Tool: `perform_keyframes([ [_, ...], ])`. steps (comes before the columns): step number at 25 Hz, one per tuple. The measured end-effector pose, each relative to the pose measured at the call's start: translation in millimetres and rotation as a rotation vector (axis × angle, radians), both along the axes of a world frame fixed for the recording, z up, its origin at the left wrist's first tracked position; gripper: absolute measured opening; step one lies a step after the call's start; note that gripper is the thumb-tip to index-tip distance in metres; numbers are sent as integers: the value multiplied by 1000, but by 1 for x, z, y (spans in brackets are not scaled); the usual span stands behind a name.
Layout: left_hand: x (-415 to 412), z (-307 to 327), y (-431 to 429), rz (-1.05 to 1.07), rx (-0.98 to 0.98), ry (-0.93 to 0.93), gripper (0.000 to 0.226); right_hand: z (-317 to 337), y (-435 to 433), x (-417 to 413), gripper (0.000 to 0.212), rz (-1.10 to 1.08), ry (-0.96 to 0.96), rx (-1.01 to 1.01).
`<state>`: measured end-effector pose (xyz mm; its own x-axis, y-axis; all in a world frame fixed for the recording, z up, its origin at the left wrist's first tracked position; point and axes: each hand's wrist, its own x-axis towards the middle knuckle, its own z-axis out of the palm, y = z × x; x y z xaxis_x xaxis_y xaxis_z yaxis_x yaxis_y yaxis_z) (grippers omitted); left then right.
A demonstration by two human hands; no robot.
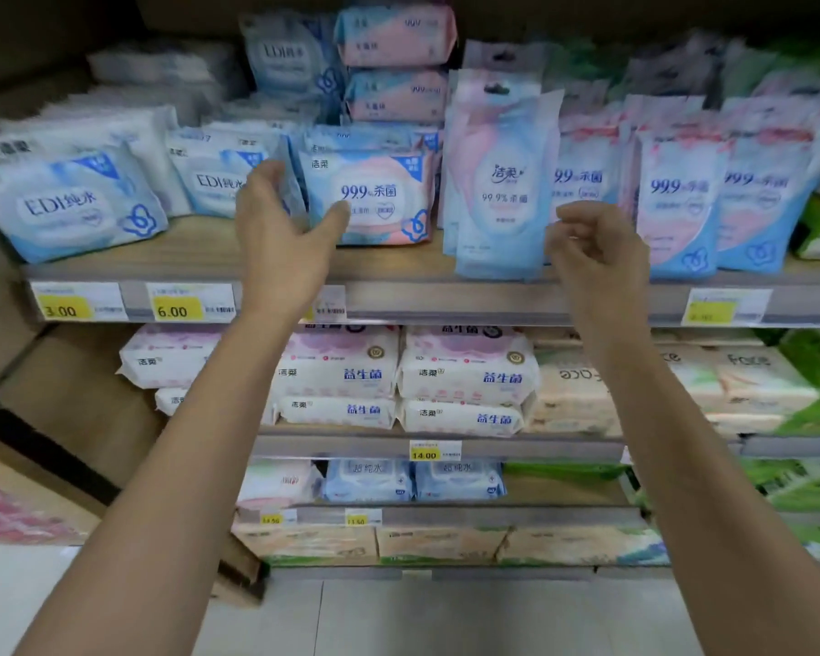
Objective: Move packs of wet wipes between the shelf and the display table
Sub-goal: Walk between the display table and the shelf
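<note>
Wipes pack [370, 196], pink and blue, stands face-out on the shelf [398, 272] with its long axis running left to right. The left hand [280, 229] has its fingers [268, 175] spread apart at the pack's left end, fingertips by the side edge and thumb across the front; contact is unclear. This hand is nearer, so closing it should catch that end. The right hand [597, 248] hangs loosely curled and empty before a tall pouch [498, 182].
</note>
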<state>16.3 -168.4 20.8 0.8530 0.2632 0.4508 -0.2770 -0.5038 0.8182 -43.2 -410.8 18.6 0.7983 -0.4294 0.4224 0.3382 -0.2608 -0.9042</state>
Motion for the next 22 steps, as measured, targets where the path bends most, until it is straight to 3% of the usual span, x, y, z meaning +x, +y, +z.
perform_keyframes([
  [4, 26, 5, -6, -99, 36, 155, 101, -6, 12, 14, 20, -32, 8, -4],
  [9, 31, 7, -11, -46, 103, 284, 91, -5, 23, 13, 20, -33, -15, -19],
  [15, 12, 14, 16, -31, -129, 75, 75, 18, 61, 19, 22, 104, -65, -27],
  [19, -22, 19, 70, -54, -476, -12, 63, 27, 108, 38, 25, 251, -48, -61],
  [22, -60, 8, 113, -19, -649, -30, 73, 27, 152, 60, 24, 405, 33, -68],
])
